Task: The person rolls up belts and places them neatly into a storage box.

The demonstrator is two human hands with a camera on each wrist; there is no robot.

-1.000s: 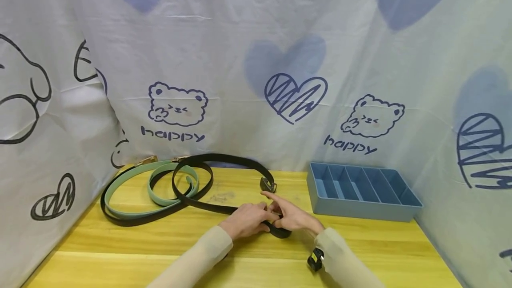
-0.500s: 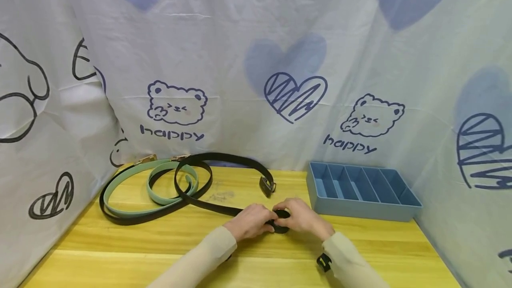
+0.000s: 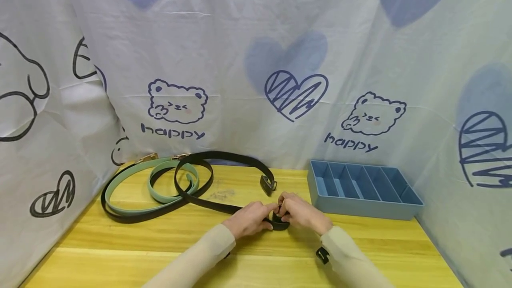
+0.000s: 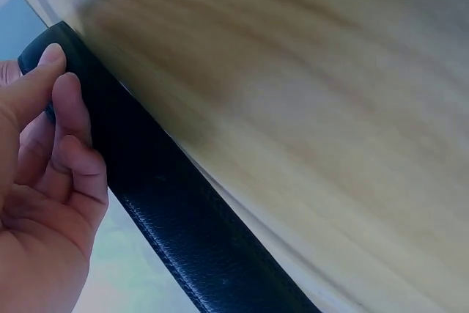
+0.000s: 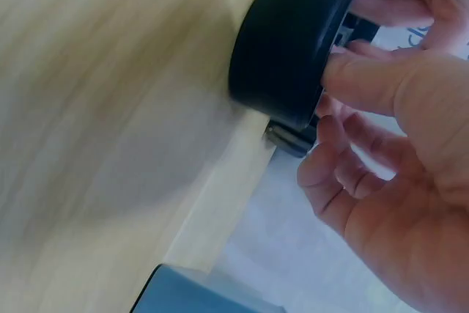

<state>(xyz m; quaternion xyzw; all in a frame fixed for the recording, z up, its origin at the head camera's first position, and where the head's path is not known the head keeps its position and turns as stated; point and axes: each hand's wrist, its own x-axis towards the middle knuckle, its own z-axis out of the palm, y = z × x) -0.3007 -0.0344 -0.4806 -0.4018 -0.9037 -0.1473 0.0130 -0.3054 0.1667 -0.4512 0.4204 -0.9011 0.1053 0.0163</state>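
A long black belt [image 3: 219, 206] runs from the loops at the left to a small coil [image 5: 286, 49] of its end between both hands. My left hand [image 3: 249, 220] pinches the belt beside the coil; in the left wrist view, thumb and fingers hold the strap [image 4: 183, 203] near its bend. From the other side, my right hand [image 3: 302, 212] grips the coil with bent fingers, its thumb at the coil's edge in the right wrist view. The belt's dark metal buckle [image 3: 267, 185] lies just behind the hands.
Black belts with green undersides [image 3: 110, 192] lie looped at the left, gold buckles [image 3: 148, 158] at the back. A blue tray with several compartments [image 3: 368, 208] stands at the right. Printed cloth [image 3: 236, 114] hangs behind the wooden table [image 3: 120, 252].
The right hand's spread fingers have closed in on the coil, and the belt end is turned into a tighter roll. The left hand stays at the strap, slightly shifted.
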